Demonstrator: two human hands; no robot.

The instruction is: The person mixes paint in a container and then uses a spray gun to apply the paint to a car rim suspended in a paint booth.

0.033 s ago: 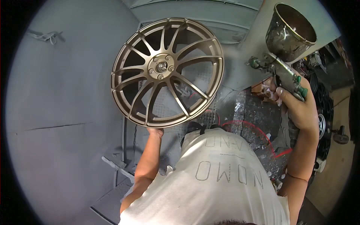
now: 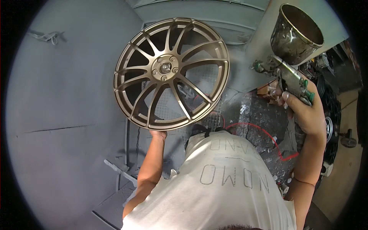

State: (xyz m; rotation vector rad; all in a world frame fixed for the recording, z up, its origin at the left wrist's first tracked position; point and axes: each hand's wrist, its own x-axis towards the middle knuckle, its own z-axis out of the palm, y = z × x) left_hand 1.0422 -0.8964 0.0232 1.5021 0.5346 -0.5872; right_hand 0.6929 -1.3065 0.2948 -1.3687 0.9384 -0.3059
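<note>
My right hand point(image 2: 308, 109) grasped the spray gun point(image 2: 293, 79) | my left hand point(image 2: 158, 133) met the bronze wheel point(image 2: 167, 60) at its lower edge; grip hidden, couldn't tell | wheel upheld ahead, left of the gun | I judged steady support and even, square passes best

Shirt point(image 2: 226, 201): one, off-white, sleeveless; armholes point(image 2: 152, 193) ragged-edged; grey outlined lettering point(image 2: 229, 177) across front. Below hem point(image 2: 220, 135): black wear point(image 2: 197, 129), mostly hidden.

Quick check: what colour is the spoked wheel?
The wheel is metallic bronze; the head view shows it best.
</note>
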